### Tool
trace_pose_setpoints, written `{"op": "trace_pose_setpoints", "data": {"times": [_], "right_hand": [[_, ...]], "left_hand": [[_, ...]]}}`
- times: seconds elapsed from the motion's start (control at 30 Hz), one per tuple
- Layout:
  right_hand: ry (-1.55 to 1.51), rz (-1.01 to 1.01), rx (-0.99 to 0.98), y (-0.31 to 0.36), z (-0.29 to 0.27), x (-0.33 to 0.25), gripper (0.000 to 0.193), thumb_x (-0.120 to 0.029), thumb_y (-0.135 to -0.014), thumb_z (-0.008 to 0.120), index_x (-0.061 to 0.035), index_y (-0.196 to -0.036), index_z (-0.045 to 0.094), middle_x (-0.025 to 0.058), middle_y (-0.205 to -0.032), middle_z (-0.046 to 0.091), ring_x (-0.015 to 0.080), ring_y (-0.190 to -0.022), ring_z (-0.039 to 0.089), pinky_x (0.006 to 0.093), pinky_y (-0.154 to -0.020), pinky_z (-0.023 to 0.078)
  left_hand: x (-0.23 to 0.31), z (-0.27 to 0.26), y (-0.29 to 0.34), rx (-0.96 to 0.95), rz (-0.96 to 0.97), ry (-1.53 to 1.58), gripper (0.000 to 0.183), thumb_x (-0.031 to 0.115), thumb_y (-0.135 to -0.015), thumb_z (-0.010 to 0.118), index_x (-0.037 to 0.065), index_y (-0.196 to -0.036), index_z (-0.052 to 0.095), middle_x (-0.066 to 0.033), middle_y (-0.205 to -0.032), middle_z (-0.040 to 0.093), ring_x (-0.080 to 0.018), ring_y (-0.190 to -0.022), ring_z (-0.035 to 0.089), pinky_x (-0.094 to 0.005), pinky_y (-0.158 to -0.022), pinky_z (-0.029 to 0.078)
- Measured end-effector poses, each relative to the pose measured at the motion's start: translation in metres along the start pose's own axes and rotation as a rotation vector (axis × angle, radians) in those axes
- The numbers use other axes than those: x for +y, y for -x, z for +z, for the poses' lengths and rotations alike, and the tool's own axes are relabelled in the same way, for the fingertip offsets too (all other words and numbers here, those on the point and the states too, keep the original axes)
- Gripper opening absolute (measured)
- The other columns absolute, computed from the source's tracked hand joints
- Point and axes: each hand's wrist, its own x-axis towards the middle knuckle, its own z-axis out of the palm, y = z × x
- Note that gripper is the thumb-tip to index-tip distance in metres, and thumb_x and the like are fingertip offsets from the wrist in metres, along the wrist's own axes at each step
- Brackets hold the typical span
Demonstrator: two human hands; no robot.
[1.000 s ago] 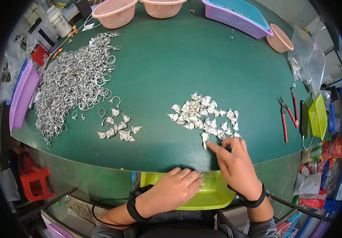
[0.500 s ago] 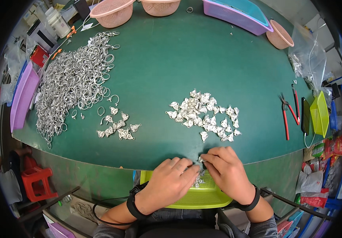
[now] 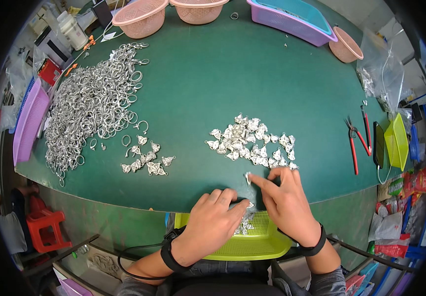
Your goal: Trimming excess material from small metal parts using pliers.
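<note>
My left hand [image 3: 212, 216] is at the table's front edge, thumb and fingers pinched on a small silver charm [image 3: 251, 204]. With its index finger stretched out, my right hand [image 3: 288, 200] touches another loose charm [image 3: 248, 179] lying on the green table. Its thumb is apart from that charm. A spread-out heap of looped silver charms [image 3: 242, 137] is just beyond my right hand. Below both hands, a yellow-green plastic basket [image 3: 252, 250] sits under the table edge with several charms [image 3: 245, 227] in it.
On the left lies a big pile of silver rings [image 3: 89, 98], with a smaller group of charms [image 3: 146, 160] nearer me. Red-handled pliers [image 3: 354, 143] and a phone [image 3: 379, 143] lie at the right. Pink baskets [image 3: 141, 19] and a purple basket [image 3: 292, 27] line the far edge.
My right hand has moved away from the left and forward, its index finger now out on a charm on the table. My left hand stays near the edge, a charm now showing at its fingertips.
</note>
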Motion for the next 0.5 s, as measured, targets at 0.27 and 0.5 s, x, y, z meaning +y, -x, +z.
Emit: {"op": "trace_pose_setpoints", "data": {"times": [0.27,0.5], "right_hand": [[-0.129,-0.034,-0.159,0.016,-0.015,0.002,0.038,0.0,-0.077,0.06,-0.0093,-0.113,0.064,0.0134,-0.098,0.049,0.0296,-0.087,0.046,0.0364,-0.077,0.042],[-0.018,0.138,0.007,0.024,-0.009,0.008,0.032,-0.007,-0.08,0.065,-0.0048,-0.112,0.062,0.0138,-0.098,0.05,0.0285,-0.087,0.046,0.036,-0.078,0.041]], "left_hand": [[0.0,-0.001,-0.001,0.028,0.025,0.007,0.031,0.014,-0.076,0.068,0.005,-0.106,0.063,-0.0053,-0.096,0.054,-0.0217,-0.083,0.053,-0.0337,-0.07,0.045],[0.0,0.005,0.001,-0.122,0.205,0.029,0.028,0.016,-0.077,0.067,0.005,-0.102,0.064,-0.0044,-0.097,0.055,-0.0197,-0.083,0.053,-0.0318,-0.07,0.044]]}}
